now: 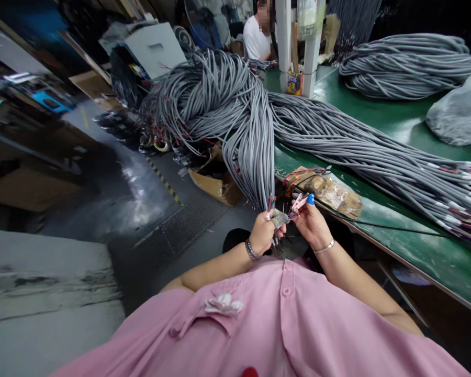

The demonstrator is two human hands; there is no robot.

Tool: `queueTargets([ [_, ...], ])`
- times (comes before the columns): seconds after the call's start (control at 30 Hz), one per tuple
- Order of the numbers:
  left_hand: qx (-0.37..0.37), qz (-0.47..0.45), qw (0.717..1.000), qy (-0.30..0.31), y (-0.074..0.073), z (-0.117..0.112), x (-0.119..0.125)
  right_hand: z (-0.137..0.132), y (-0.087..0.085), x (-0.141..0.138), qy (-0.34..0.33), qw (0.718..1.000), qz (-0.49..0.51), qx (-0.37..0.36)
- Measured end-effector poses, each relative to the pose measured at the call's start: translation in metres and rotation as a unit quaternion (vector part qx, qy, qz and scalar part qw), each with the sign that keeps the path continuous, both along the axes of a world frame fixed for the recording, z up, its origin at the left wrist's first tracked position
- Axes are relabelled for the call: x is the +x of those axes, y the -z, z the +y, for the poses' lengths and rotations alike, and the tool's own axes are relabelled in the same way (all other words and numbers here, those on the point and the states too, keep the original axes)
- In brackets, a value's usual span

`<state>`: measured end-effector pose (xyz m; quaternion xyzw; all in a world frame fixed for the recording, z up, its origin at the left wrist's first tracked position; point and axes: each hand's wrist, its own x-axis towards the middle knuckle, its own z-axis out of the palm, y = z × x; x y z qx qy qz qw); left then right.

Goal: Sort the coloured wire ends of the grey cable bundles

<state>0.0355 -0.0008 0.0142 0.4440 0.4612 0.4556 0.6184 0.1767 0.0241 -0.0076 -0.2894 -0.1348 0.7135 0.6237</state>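
Observation:
My left hand [264,230] is closed round the end of a grey cable [278,217] whose coloured inner wires fan out above my fingers. My right hand [311,222], with a blue cap on one fingertip, pinches a small pink clip [299,202] against those wire ends. Both hands meet just off the near edge of the green table [408,246]. A thick bundle of grey cables [251,136] hangs down from the table to my hands.
A wooden block with taped wires [329,191] lies on the table by my right hand. More cable coils [408,65] and a plastic bag [459,112] sit farther back. A seated person in white [257,36] is behind. An open cardboard box [215,180] stands on the floor.

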Motion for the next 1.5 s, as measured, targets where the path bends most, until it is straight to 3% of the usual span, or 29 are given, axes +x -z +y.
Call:
queueTargets([
  [0.17,0.012,0.01,1.0,0.01,-0.001,-0.005,-0.006,-0.006,0.003,0.01,-0.093,0.995,-0.03,0.01],
  [0.3,0.043,0.04,0.998,0.032,0.002,-0.009,-0.014,-0.014,0.0,0.025,-0.205,0.97,-0.132,0.024],
  [0.4,0.063,0.065,0.995,0.053,0.006,-0.012,-0.018,-0.02,-0.004,0.03,-0.235,0.948,-0.206,0.053],
  [0.6,0.082,0.107,0.982,0.133,0.01,-0.01,-0.019,-0.029,-0.01,0.024,-0.174,0.929,-0.307,0.114],
  [0.73,0.061,0.164,0.961,0.213,0.006,-0.005,-0.021,-0.037,-0.009,0.019,-0.124,0.879,-0.416,0.198],
  [0.83,0.034,0.171,0.961,0.217,0.001,-0.004,-0.022,-0.043,-0.008,0.017,-0.085,0.845,-0.471,0.239],
  [1.0,0.02,0.073,0.988,0.134,0.001,-0.005,-0.021,-0.051,-0.003,0.014,-0.103,0.897,-0.378,0.203],
  [1.13,0.005,0.027,0.996,0.09,0.005,-0.007,-0.017,-0.054,-0.001,0.01,-0.072,0.928,-0.339,0.139],
  [1.27,0.011,0.027,0.992,0.121,0.004,-0.006,-0.017,-0.053,-0.006,0.003,-0.039,0.94,-0.322,0.107],
  [1.4,0.023,0.068,0.98,0.187,0.003,-0.004,-0.019,-0.053,-0.015,-0.007,-0.084,0.954,-0.259,0.126],
  [1.5,0.022,0.058,0.985,0.158,0.004,-0.006,-0.019,-0.051,-0.018,-0.011,-0.09,0.955,-0.253,0.125],
])
